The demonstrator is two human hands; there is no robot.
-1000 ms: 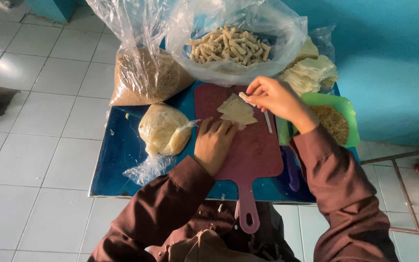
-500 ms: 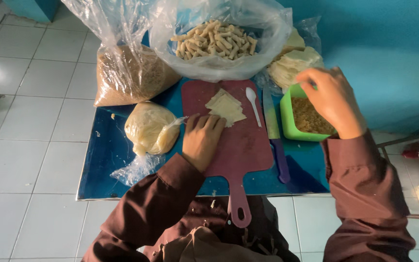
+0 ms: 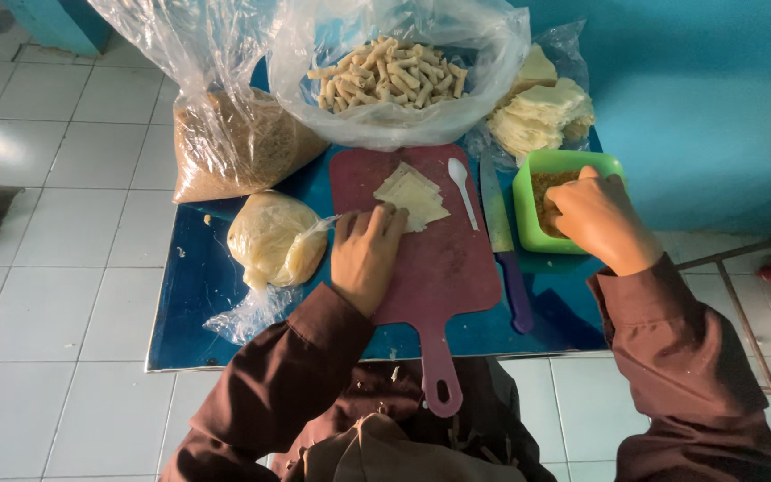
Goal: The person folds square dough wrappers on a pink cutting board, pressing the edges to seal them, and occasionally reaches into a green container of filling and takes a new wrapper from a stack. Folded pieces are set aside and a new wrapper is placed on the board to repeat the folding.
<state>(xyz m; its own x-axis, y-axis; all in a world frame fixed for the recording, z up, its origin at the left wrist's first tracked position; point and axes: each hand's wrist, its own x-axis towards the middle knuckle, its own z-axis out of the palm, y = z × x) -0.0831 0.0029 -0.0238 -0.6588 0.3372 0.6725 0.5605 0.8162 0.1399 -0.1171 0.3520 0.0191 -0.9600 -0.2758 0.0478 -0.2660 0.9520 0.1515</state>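
Landmark: maroon cutting board (image 3: 439, 259), lying on a blue table (image 3: 194, 295), handle toward the person.
Left hand (image 3: 365, 252): flat on the board's left half, palm down, fingers loosely spread, gripping nothing; fingertips touch the wrapper's near edge.
Pastry wrapper (image 3: 412, 195): pale folded sheet on the board's upper middle.
Right hand (image 3: 595, 219): right of the board, fingers curled down into the green container (image 3: 528, 210); whether they pinch any filling cannot be told.
White spoon (image 3: 462, 189): on the board's right edge.
Knife (image 3: 503, 250): just right of the board, purple handle.
Bag of rolled pieces (image 3: 394, 71): beyond the board.
Wrapper stack (image 3: 542, 116): beyond the board, to its right.
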